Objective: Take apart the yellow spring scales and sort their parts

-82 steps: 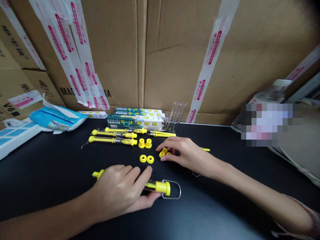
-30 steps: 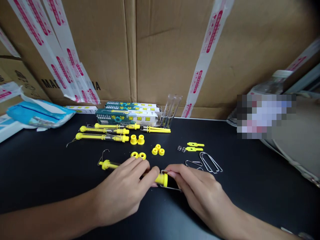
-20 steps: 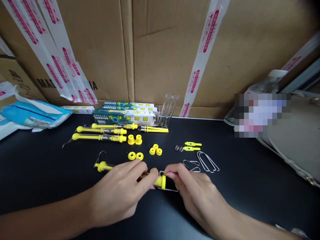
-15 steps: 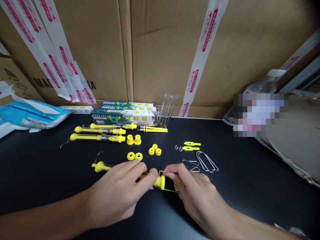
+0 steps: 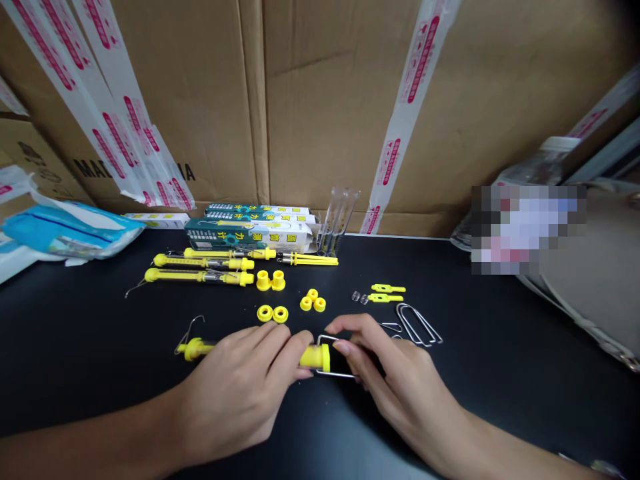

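Observation:
My left hand (image 5: pixel 245 383) is wrapped round a tubular spring scale (image 5: pixel 316 358), which lies crosswise with its yellow end cap facing right. At its left end a thin wire hook (image 5: pixel 191 328) sticks up past a yellow knob. My right hand (image 5: pixel 400 373) grips a bent metal wire loop (image 5: pixel 336 375) between thumb and fingers, its index finger raised. The loop's two ends straddle the yellow cap, one above and one below. Whether the tips sit in holes in the cap I cannot tell. My right fingers hide the loop's rounded end.
Behind lie several spring scales (image 5: pixel 200 277) beside printed boxes (image 5: pixel 250 235) and clear tubes (image 5: pixel 339 220). Yellow rings (image 5: pixel 273 313), yellow caps (image 5: pixel 271 280), small springs (image 5: pixel 356 296), flat yellow pieces (image 5: pixel 385 298) and wire loops (image 5: pixel 419 325) lie nearby. A bottle (image 5: pixel 543 167) and a bag (image 5: pixel 595 280) stand right.
The wire loop's ends have moved left along the yellow cap, and both now show. My right index finger has lifted from the wire. The scale's left end has shifted slightly left and down.

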